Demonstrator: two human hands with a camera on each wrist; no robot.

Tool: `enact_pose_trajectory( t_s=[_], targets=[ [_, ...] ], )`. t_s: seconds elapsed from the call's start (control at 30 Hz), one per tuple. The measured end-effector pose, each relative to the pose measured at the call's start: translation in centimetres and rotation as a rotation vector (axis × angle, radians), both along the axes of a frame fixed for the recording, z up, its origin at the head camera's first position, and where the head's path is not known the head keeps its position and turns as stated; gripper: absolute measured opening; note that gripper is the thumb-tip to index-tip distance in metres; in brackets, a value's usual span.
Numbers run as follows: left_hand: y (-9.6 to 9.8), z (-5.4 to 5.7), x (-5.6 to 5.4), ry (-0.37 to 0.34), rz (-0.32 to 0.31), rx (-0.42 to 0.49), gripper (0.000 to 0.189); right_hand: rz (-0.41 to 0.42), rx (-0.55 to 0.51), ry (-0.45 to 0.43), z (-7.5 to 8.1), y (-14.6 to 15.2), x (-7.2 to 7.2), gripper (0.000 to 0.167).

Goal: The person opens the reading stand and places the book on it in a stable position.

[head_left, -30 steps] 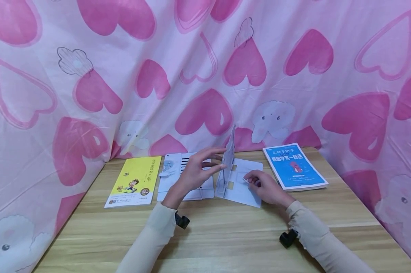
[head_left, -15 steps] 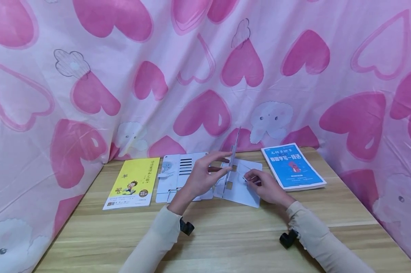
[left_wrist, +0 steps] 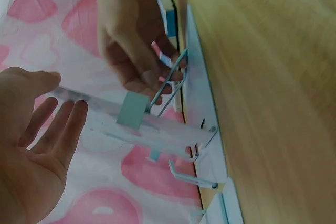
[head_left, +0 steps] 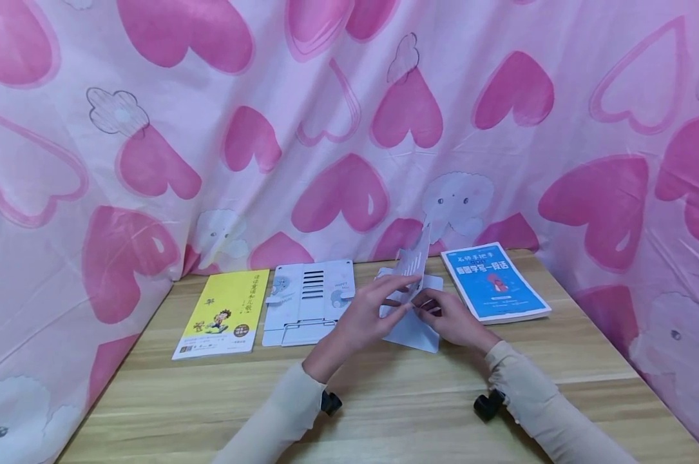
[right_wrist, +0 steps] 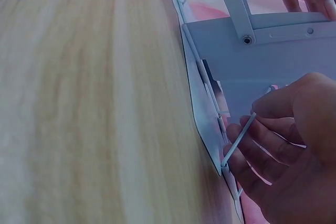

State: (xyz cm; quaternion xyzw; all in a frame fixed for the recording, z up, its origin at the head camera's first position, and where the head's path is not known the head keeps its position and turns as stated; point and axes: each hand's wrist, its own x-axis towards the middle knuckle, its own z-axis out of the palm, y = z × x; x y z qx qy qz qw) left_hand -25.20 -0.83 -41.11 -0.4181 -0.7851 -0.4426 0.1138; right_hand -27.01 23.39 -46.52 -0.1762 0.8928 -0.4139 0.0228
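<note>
A white metal folding book stand (head_left: 414, 336) stands half unfolded on the table, its base flat and its slotted back panel (head_left: 411, 264) tilted up to the right. My left hand (head_left: 369, 308) holds the panel near its lower free edge, thumb on one side and fingers on the other. On the stand's right side my right hand (head_left: 449, 317) pinches a thin wire support (right_wrist: 240, 139) between thumb and fingers. That wire rises at a slant from the base in the right wrist view. A small metal clip (right_wrist: 239, 17) sticks out from the panel's edge.
To the left lies a second white book stand (head_left: 291, 316), folded flat with slots and cartoon prints. Beyond it is a yellow book (head_left: 224, 309). A blue-covered book (head_left: 497, 283) lies at right. Pink heart-patterned cloth (head_left: 326, 96) hangs behind the wooden table (head_left: 395, 412).
My left hand has moved right, swinging the upright panel from near vertical toward the right. My right hand stays almost in place with the wire, and the panel has come close to it.
</note>
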Motion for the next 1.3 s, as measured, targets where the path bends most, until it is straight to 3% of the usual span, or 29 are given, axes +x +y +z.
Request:
enact_pose_trajectory(
  t_s=[0.17, 0.33, 0.53, 0.7, 0.8, 0.97, 1.3],
  targets=[
    [-0.2, -0.3, 0.0, -0.027, 0.004, -0.007, 0.06, 0.006, 0.002, 0.002, 0.0, 0.0, 0.1, 0.028],
    [-1.2, -0.6, -0.7, -0.098, 0.007, -0.013, 0.054, 0.002, -0.018, 0.02, 0.0, -0.2, 0.2, 0.036],
    [-2.9, -1.9, -2.5, -0.202, 0.14, -0.074, 0.038, -0.028, -0.053, 0.132, 0.5, -1.3, 1.0, 0.06],
    [-3.9, -3.3, -3.6, -0.231, 0.21, -0.169, 0.03, 0.04, -0.09, 0.043, 0.8, -2.5, 2.0, 0.072],
    [-4.2, -3.7, -3.9, -0.245, 0.212, -0.216, 0.028, 0.065, -0.094, -0.01, 0.7, -3.1, 2.4, 0.081],
    [-4.3, -4.0, -3.9, -0.26, 0.213, -0.266, 0.024, 0.027, -0.132, -0.053, 0.7, -3.8, 2.9, 0.088],
    [-4.4, -3.8, -3.9, -0.24, 0.167, -0.271, 0.021, -0.105, -0.146, 0.006, 0.8, -3.9, 2.8, 0.069]
  ],
)
